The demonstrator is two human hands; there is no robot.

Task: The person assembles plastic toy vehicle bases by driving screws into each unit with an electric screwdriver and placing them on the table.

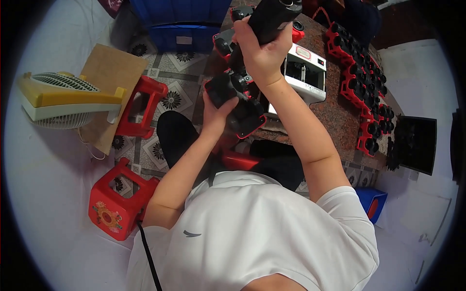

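My right hand [262, 54] is wrapped round a thick black power tool [273, 20] that looks like a cordless screwdriver. Its dark lower end slants down toward the table's near edge. Below and left of it, my left hand [216, 114] grips a black plastic part with red edging [221, 89], thumb along its side. That part resembles a toy car chassis; the tool's tip and the spot beneath it are hard to make out. Close by the left hand lies another black and red wheeled piece [248, 119] at the table edge.
A white machine [305, 72] stands on the speckled table [330, 121]. Rows of red and black wheeled pieces [359, 77] line its right side. Left are red stools [114, 203], a yellow fan [63, 99] and blue bins [179, 29]. A dark screen [415, 144] stands right.
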